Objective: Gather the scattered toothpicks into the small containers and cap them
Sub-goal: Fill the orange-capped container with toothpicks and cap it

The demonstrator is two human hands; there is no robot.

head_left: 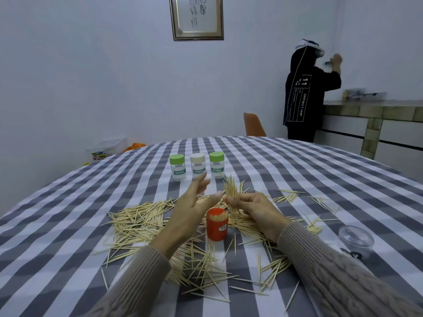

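Right hand (pixel 250 208) grips a bundle of toothpicks (pixel 232 191), fingers curled round its lower part, the sticks fanning upward and tilting slightly left. Left hand (pixel 193 203) is raised beside it with fingers straight and spread, holding nothing; its thumb tip lies just beside the right hand's fingertips. Directly below and between the two hands stands an uncapped red container (pixel 217 225), upright and already packed with toothpicks, a small white label on its side. Scattered toothpicks (pixel 139 219) lie across the checked tablecloth (pixel 309 179) in a broad ring around the red container, densest to its left and on the near side, thinner to the far right. Farther back, three capped jars marked "TOOTHPICK" stand in a row: a left green-lidded jar (pixel 177 167), a beige-lidded jar (pixel 198 165) in the middle, and a right green-lidded jar (pixel 216 164). At the near right sits a clear plastic lid (pixel 356 240). Beyond the table are an orange chair back (pixel 253 124), a framed picture (pixel 196 17) on the wall, and a person in dark clothing (pixel 306 94) facing a counter (pixel 375 108) at the far right.
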